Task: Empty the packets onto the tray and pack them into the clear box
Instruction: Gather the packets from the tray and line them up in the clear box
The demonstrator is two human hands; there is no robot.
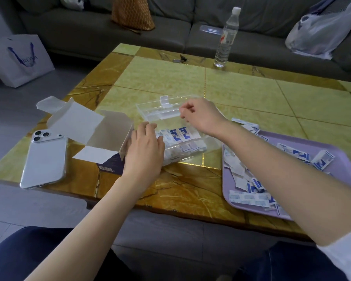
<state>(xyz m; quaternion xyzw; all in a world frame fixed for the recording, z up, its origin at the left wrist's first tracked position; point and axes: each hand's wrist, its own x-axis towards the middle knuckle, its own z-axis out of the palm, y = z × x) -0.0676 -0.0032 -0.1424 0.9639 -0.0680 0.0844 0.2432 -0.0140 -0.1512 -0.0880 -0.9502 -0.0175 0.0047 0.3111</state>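
The clear box (208, 146) lies mid-table with its lid (160, 110) raised toward the back. Several blue-and-white packets (180, 134) lie inside it. My left hand (145, 148) rests flat on the box's left end, fingers together. Over the lid's right edge, my right hand (201, 115) pinches the lid with fingertips. To the right sits a lilac tray (336, 157) with several loose packets (249, 196) scattered on it; my right forearm crosses over the tray.
An opened white carton (101, 138) stands left of the box, and a phone (44, 161) lies face down near the table's left edge. A water bottle (226, 39) and keys (179, 59) sit at the far side. Sofa and bags lie beyond.
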